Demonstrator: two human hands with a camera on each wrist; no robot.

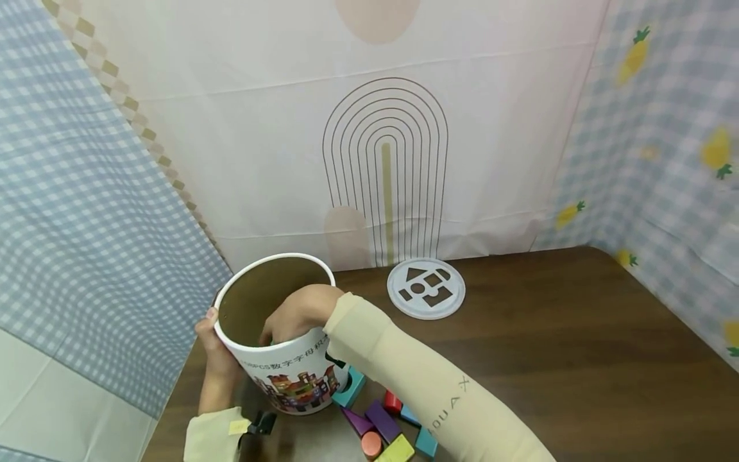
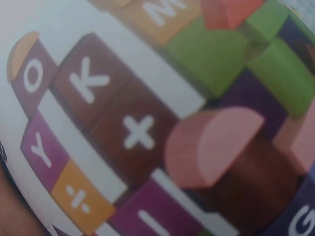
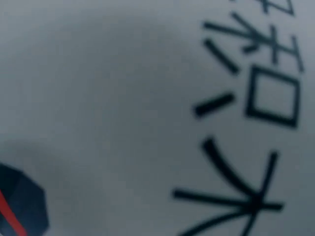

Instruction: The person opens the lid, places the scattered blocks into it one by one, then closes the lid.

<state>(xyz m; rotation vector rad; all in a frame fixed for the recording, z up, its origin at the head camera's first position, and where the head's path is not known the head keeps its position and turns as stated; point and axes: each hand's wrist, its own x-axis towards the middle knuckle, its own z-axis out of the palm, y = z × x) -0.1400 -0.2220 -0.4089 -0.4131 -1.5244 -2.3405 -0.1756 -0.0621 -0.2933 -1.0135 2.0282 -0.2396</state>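
Note:
A white bucket (image 1: 294,385), printed with colourful blocks and lettering, stands tilted slightly on the table. My left hand (image 1: 219,353) holds its left side near the rim; part of that hand is behind the bucket. Over the front rim, my right hand (image 1: 303,314) reaches inside, and its fingertips are hidden by the wall. Whether they hold anything cannot be seen. Both wrist views are filled by the bucket's printed wall (image 2: 138,132). Right of its base lie a turquoise block (image 1: 349,389), a purple triangle (image 1: 358,421), a purple block (image 1: 382,420) and a coral cylinder (image 1: 371,444).
A round white lid (image 1: 426,312) with shaped cut-outs lies at the table's back edge, against the hanging cloth. A red cylinder (image 1: 393,402), a yellow block (image 1: 397,450) and another turquoise block (image 1: 426,443) lie by the right forearm. The wooden table (image 1: 566,359) extends right.

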